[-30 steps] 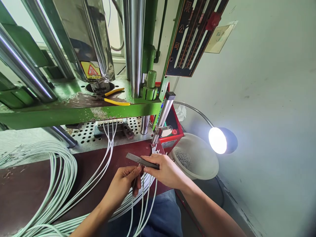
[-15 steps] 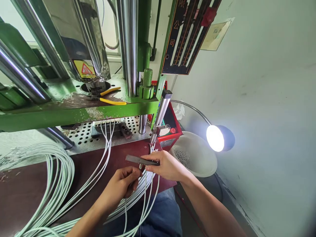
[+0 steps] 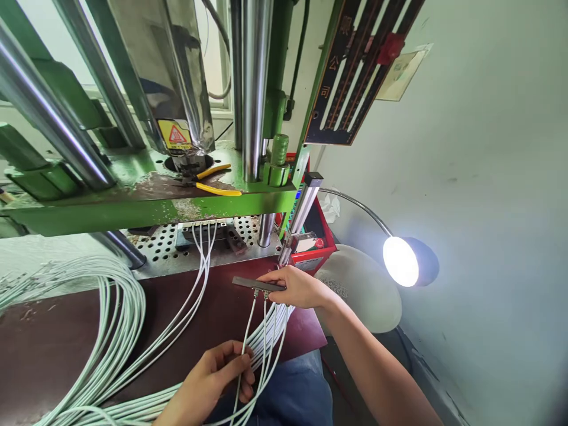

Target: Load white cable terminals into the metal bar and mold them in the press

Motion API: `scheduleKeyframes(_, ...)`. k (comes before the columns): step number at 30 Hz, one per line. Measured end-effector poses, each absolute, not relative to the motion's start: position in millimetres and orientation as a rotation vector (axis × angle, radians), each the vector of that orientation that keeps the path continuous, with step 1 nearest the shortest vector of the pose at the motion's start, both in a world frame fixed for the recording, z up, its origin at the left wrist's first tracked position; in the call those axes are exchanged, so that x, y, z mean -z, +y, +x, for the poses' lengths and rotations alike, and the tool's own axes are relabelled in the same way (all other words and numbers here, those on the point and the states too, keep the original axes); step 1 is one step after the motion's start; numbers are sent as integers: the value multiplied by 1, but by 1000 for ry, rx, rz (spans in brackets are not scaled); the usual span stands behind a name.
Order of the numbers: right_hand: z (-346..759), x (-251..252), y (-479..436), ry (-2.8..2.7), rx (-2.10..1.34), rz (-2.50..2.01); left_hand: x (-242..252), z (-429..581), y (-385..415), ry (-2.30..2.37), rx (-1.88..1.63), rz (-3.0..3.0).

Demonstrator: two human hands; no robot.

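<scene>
My right hand [image 3: 295,288] pinches the right end of a flat dark metal bar [image 3: 246,284] above the brown board. White cables [image 3: 265,325] hang from small metal connectors along the bar's lower edge. Lower down and to the left, my left hand [image 3: 222,373] has its fingers curled around one of these cables, below its connector. A thick bundle of white cables [image 3: 122,319] lies coiled on the left of the brown board [image 3: 177,313]. Several more cables run from a block [image 3: 183,235] under the green press down onto the board.
The green press [image 3: 248,204] stands in front, with yellow-handled pliers [image 3: 217,189] on its plate. To the right are a red control box [image 3: 328,248], a white tub [image 3: 377,296] holding small pieces, and a lit lamp [image 3: 400,261] on a flexible neck.
My left hand has moved down from the bar's connectors to the cable below. The bar, still in my right hand, now shows connectors along its edge. The view has shifted slightly.
</scene>
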State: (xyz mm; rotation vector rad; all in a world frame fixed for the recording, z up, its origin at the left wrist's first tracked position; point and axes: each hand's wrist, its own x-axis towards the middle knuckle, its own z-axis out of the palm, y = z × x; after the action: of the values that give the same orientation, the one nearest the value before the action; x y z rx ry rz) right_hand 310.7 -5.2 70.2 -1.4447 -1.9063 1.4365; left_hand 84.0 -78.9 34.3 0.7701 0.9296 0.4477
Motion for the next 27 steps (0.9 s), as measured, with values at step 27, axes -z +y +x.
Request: scheduleKeyframes(27, 246, -52, 40, -2527, -527, -1510, -24, 67, 119, 890, -872, 555)
